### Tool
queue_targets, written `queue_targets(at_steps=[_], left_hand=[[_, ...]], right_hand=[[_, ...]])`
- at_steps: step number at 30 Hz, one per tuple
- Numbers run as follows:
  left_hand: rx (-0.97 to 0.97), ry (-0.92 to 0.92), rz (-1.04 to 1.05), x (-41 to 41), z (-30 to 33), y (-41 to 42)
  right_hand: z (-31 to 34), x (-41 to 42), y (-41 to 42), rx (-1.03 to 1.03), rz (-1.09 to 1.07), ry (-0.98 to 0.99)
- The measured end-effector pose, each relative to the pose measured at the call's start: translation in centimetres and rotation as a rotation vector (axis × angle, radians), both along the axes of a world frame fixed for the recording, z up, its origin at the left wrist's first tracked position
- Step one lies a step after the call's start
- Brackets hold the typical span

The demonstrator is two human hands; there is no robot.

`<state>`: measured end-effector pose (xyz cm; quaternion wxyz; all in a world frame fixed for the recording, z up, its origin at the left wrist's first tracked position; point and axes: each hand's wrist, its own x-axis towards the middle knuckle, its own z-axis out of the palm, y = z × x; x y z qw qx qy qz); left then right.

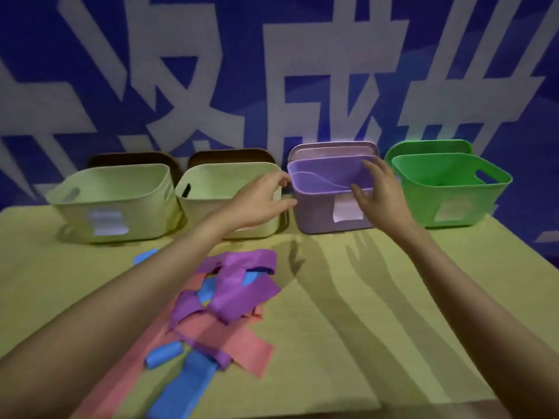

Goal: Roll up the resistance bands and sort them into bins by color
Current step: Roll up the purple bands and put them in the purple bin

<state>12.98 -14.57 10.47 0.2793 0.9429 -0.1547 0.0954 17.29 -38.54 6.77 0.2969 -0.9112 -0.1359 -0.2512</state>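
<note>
Several loose resistance bands lie tangled on the tabletop (363, 313) in front of you, left of centre: purple bands (239, 285) on top, pink bands (230, 340) beneath and trailing toward the near edge, blue bands (184, 385) partly buried. One blue band (164, 354) is already rolled into a short cylinder and rests just beside the pile's near left side.

Beyond the pile, four bins stand in a row along the far edge of the tabletop. From your left: first pale green bin (121, 204), second pale green bin (211, 189), purple bin (326, 207), bright green bin (453, 192). Each carries a white label on its front face; the label on the purple bin (346, 210) curls at its lower edge. No writing on any label can be read.

Your left hand (260, 199) is at the left end of the purple bin, fingers relaxed and extended, thumb toward the rim; whether it touches the bin I cannot tell. Your right hand (381, 189) is over the front rim of the purple bin, fingers spread and straight, holding nothing.

Behind the bins hangs a blue backdrop (242, 40) with large pale characters, cropped and blurred, so they stay unread here.
</note>
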Motion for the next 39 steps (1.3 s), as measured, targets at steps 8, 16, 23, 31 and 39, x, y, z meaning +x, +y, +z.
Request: queue_targets(at_steps=[8,16,23,31,39], left_hand=[[0.043,-0.013,0.139,-10.2,-5.6,10.9],[-0.13,0.068,0.266,-12.1,-12.1,12.5],[-0.058,0.101,0.24,-8.3,-13.4,12.5],[-0.08,0.189,0.249,-5.2,-13.0,14.3],[-0.199,0.288,0.056,-3.6,-13.3,13.6]], right_hand=[[-5.1,-8.5,7.8,0.05,0.197,0.098],[-9.3,-6.2,13.0,-0.073,0.307,0.44],[-10.6,-3.8,13.7,-0.131,0.34,0.607],[-10.1,-3.0,14.1,0.052,0.331,0.394],[-6.1,-4.6,14.7,0.364,0.418,0.371]])
